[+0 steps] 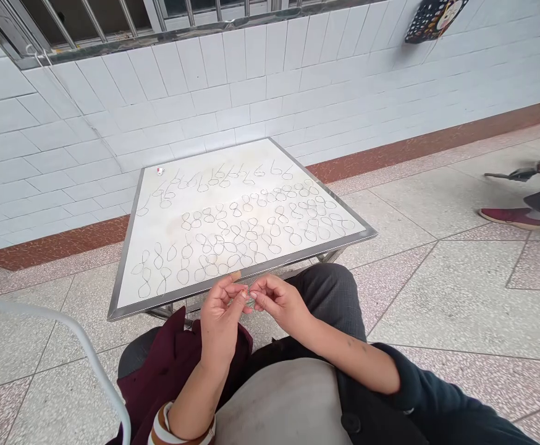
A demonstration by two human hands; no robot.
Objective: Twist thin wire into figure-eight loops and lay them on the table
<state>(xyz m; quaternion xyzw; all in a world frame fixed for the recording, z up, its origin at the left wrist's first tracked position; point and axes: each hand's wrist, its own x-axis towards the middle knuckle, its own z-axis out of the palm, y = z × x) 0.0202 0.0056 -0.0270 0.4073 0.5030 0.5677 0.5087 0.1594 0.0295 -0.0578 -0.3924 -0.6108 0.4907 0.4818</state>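
My left hand [223, 309] and my right hand [282, 301] meet just in front of the table's near edge, above my lap. Both are closed in a pinch, fingertips almost touching. A small greenish thing [250, 303] shows between them, too tiny and too covered by the fingers to name. Beyond them stands a white table [168, 232] with a grey metal rim. On its top lie many thin wire-like loops [237, 232], most twisted into figure-eights. Along the far side are loops with loose straight ends [226, 179].
A small white and red item [160, 171] sits at the table's far left corner. The tiled wall [196, 80] rises behind the table. A pale curved tube [89, 346] stands at the left. Another person's red shoe [506, 216] is on the floor at the right.
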